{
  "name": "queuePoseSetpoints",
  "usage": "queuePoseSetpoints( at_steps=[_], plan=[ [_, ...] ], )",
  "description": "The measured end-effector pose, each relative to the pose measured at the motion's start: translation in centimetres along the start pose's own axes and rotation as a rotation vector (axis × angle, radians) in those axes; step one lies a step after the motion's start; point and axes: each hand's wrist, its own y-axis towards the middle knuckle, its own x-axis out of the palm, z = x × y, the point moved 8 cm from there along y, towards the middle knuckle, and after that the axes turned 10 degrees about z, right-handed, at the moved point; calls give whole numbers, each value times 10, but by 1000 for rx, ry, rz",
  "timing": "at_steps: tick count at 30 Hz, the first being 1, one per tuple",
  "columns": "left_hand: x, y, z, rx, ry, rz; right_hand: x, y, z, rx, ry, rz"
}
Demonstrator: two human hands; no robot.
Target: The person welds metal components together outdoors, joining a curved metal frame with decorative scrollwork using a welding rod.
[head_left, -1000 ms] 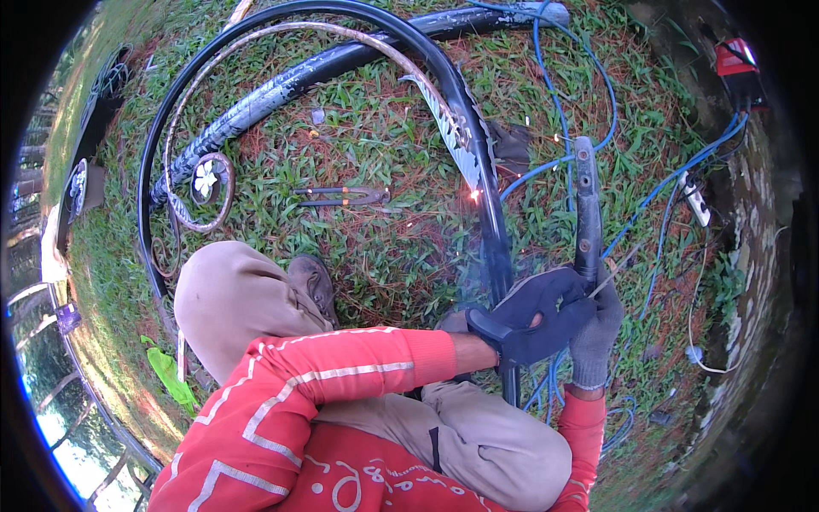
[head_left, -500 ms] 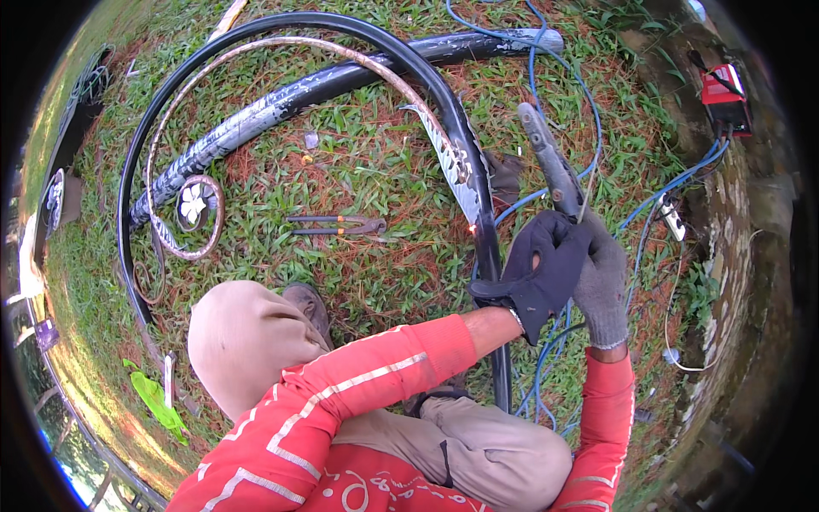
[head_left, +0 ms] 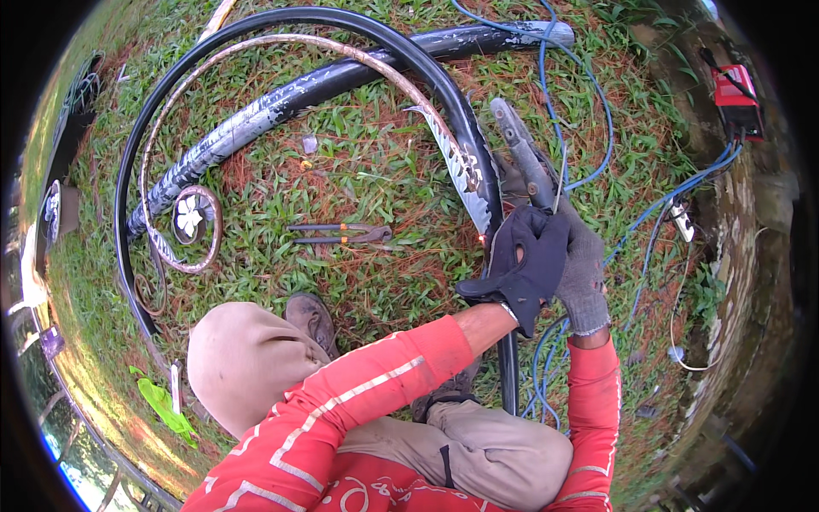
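Note:
My right hand (head_left: pixel 583 286), in a grey knit glove, is closed round a dark welding electrode holder (head_left: pixel 522 152), its long jaw pointing away and to the left. My left hand (head_left: pixel 531 260), in a black glove with a bare fingertip showing, is pressed against the right one. Its fingers pinch a thin welding rod (head_left: pixel 561 177) that sticks up past them. Just left of the hands, a curved black pipe (head_left: pixel 467 115) runs beneath my left wrist. A leaf-patterned metal piece (head_left: pixel 454 167) lies against that pipe, with a small orange glow at its lower tip.
Pincers (head_left: pixel 345 233) with orange bands lie on the grass. Behind them stretches a thick peeling pipe (head_left: pixel 299 96), near a rusty scroll with a white flower (head_left: pixel 188 217). Blue cables (head_left: pixel 607 128) loop at right toward a red welding machine (head_left: pixel 737 101) and a white power strip (head_left: pixel 682 222).
Both hands have moved slightly left, closer to the black pipe, still together. The electrode holder has swung further left. The orange glow at the leaf's tip remains.

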Motion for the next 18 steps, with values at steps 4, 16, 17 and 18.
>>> queuePoseSetpoints(
  at_steps=[4, 16, 17, 18],
  plan=[
    [-1, -5, 12, 68, 91, -7, 2, -1, 8, -13, -34, 19],
    [1, 1, -3, 52, 13, 2, 0, 4, -14, 36, 35, -11],
    [1, 1, -4, 56, 4, 8, -1, 3, -7, 11, 15, -1],
    [3, 0, -7, 54, 2, 4, -2, 2, -4, -15, -6, 10]
  ],
)
